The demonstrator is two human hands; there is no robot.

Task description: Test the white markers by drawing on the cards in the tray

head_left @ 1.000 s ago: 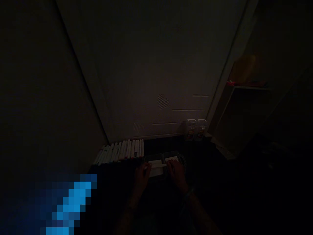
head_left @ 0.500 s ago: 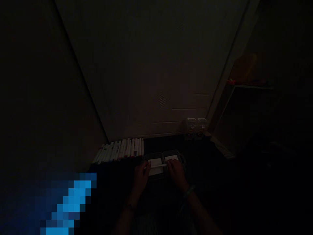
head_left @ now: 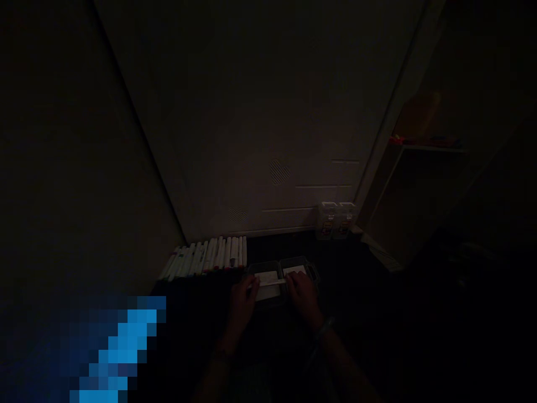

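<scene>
The scene is very dark. A slim white marker (head_left: pixel 272 282) lies crosswise between my hands, above an open plastic case (head_left: pixel 263 265) with two halves and a handle on its right. My left hand (head_left: pixel 244 294) pinches the marker's left end, and my right hand (head_left: pixel 301 289) pinches its right end. White paper or card (head_left: pixel 267 293) shows inside the left half of the case, with a second pale sheet (head_left: pixel 295 270) partly covered by my right hand in the other half. Finer detail is lost in the dark.
Several white markers (head_left: pixel 210 256) lie side by side left of the case. Two clear containers (head_left: pixel 335 221) stand against the wall at the back right. A cabinet or shelf (head_left: pixel 419 196) rises to the right. A pixelated bright blue patch (head_left: pixel 126 341) covers the lower left.
My hands and the marker are nearly still; the marker seems to sit very slightly higher. The light on the wall and cabinet has shifted a little.
</scene>
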